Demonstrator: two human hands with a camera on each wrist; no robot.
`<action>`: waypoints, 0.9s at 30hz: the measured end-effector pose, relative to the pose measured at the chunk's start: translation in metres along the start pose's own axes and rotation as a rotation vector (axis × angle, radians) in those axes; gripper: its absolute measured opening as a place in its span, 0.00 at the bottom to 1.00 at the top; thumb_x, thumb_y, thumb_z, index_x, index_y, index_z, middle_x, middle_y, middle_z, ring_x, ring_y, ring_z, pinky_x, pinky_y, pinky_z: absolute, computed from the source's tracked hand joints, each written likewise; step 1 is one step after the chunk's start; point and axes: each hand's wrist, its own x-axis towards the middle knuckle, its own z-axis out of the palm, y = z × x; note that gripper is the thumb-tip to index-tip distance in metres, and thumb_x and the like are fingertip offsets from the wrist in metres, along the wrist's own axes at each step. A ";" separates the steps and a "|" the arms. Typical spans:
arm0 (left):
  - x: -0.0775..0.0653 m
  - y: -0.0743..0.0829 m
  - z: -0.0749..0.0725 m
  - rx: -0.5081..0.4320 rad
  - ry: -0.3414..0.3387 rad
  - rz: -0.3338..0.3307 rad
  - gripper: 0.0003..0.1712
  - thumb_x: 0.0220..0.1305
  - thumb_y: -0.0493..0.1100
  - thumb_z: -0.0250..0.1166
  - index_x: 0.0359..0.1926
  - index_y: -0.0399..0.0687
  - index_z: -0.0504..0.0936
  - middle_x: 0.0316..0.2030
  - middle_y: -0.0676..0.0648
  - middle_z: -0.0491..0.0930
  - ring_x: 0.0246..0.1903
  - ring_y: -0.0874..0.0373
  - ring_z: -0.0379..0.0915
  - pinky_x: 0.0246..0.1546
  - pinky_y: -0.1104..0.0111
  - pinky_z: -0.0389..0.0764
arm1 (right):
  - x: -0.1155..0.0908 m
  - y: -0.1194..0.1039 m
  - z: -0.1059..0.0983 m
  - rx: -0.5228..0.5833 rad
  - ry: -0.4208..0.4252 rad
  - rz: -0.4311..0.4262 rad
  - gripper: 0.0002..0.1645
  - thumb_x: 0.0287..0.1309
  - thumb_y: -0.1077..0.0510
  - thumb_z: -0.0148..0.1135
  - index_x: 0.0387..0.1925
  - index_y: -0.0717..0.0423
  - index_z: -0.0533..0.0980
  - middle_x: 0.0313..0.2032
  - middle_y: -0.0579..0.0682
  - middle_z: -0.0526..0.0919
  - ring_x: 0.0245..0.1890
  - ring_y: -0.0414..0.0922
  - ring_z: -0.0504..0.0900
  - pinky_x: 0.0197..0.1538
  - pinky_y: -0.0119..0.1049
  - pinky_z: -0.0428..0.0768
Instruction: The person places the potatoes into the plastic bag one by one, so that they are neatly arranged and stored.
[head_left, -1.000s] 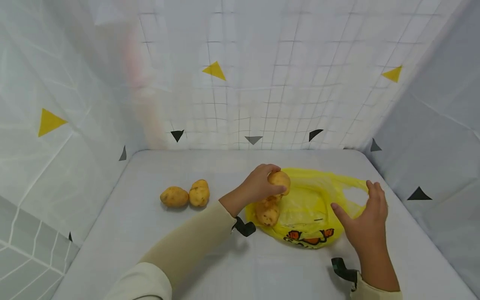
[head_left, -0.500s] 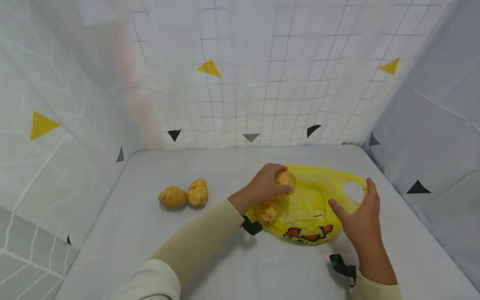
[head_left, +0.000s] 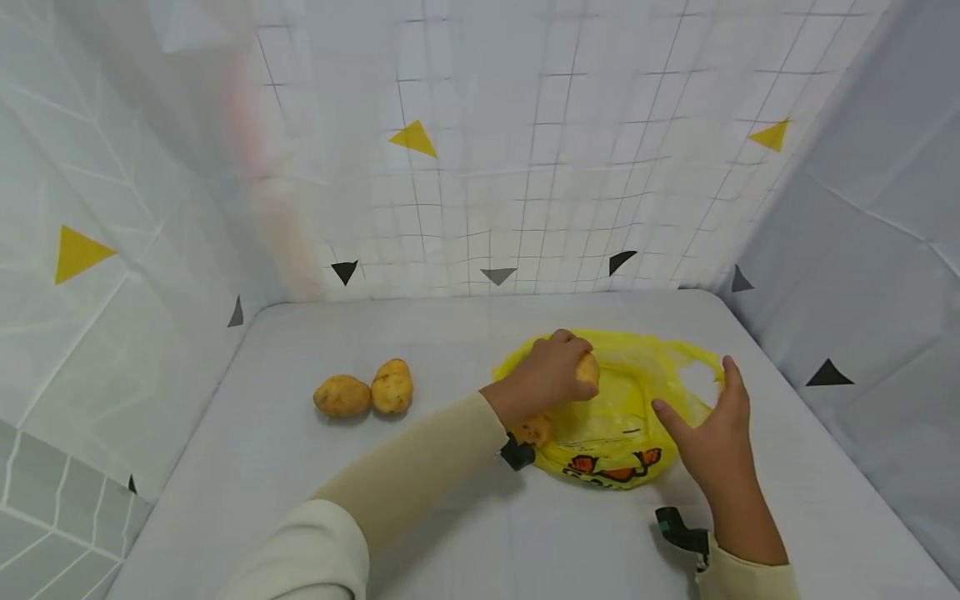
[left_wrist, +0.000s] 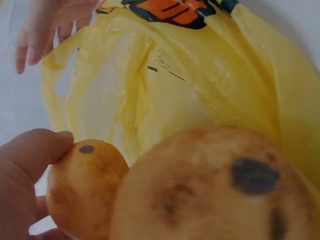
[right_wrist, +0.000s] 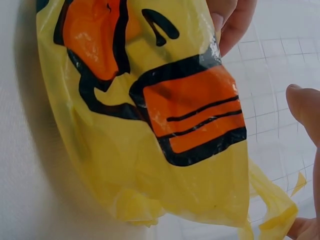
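Note:
My left hand (head_left: 543, 379) grips a potato (head_left: 588, 369) over the left part of a yellow plastic bag (head_left: 618, 400) printed in orange and black. In the left wrist view the held potato (left_wrist: 87, 195) shows a dark spot, and a larger-looking potato (left_wrist: 210, 190) fills the foreground. That other potato (head_left: 536, 429) lies at the bag's left side, partly hidden by my left wrist. My right hand (head_left: 723, 450) is at the bag's right end, thumb spread from the fingers, fingertips at the bag's handle loop (right_wrist: 272, 200).
Two more potatoes, one oval (head_left: 342, 397) and one lumpy (head_left: 392, 387), lie side by side on the left of the white table (head_left: 247, 500). White sheeting with yellow and black triangles encloses the back and both sides.
My left hand has moved right with the potato, further over the bag. My right hand has shifted slightly left, its thumb still apart. The head view has shifted a little.

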 end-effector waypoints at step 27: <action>0.023 0.005 0.022 0.176 -0.053 0.060 0.38 0.65 0.68 0.69 0.71 0.62 0.74 0.65 0.53 0.72 0.55 0.55 0.74 0.57 0.62 0.79 | 0.004 0.002 -0.004 -0.004 -0.021 -0.024 0.70 0.64 0.39 0.71 0.85 0.42 0.30 0.84 0.58 0.37 0.82 0.65 0.43 0.75 0.74 0.47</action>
